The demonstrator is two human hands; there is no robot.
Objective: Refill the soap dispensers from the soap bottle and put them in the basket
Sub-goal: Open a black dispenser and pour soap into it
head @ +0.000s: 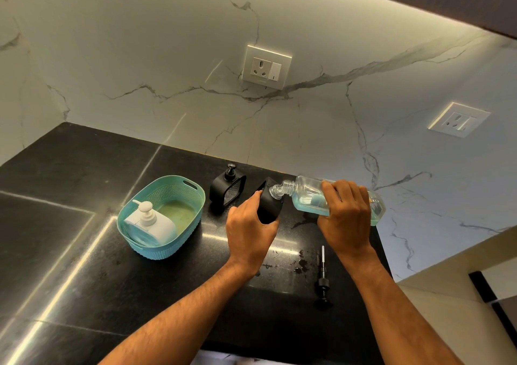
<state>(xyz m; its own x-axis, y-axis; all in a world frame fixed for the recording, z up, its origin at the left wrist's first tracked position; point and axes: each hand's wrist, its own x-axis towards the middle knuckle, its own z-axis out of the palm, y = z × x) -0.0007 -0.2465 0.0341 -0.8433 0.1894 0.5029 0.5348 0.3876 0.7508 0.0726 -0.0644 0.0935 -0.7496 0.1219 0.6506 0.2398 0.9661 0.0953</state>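
Soap is what I am handling here, pale blue and pooled along the low side of the clear soap bottle (333, 199), which my right hand (345, 219) grips round its body, fingers wrapped over the top, tipped nearly flat with the threaded neck at the mouth of the black dispenser (270, 205). My left hand (250, 231) is curled round that dispenser, holding it tilted toward the bottle just above the countertop (84, 252), near the back edge.

I judge the bottle to be rigid and fairly light now, since little liquid shows in it; it looks smooth, so any soap on it would make it slippery, and a grip round the middle seems safest. The dispenser is stiff, matt plastic, small enough to hold by its sides; with its opening narrow, a spill looks likely if either hand wavers.

Wet spots (300, 261) already lie on the countertop toward the front edge, beside the loose black pump (323, 278) lying flat. A second black dispenser (228, 189) stands just behind my left hand, pump on. The teal basket (193, 194) sits well to the left, holding a white dispenser (151, 223); its free half is open for more. Nothing stands between me and the basket.
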